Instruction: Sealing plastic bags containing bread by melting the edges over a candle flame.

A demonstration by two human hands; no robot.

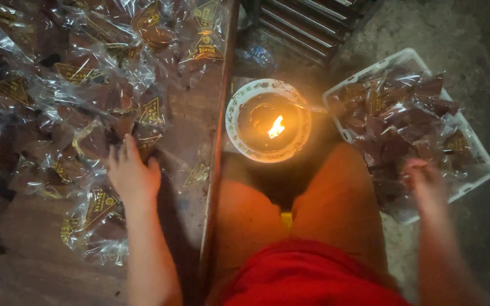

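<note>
Dim and warm-lit, the spot where I sit has a dark wooden table (191, 107) on my left and rough concrete floor (483, 51) on my right. Between my knees stands a white patterned bowl (233, 110) with a small flame (276, 127) burning in its dark middle. My left hand (132, 173) lies palm down on the heap of clear plastic packets (80, 85) that covers most of the table, each one holding something brown and bearing a gold triangular label; the fingers are spread apart and flat, pressing on the packets rather than closed round any one. My right hand (426, 181) hangs over the near edge of a white plastic basket (483, 170) on the floor, which is filled with more of the same packets (398, 113). That hand is blurred, so I cannot tell whether it grips a packet or is loose. Behind the bowl a dark slatted crate (307, 22) stands.
</note>
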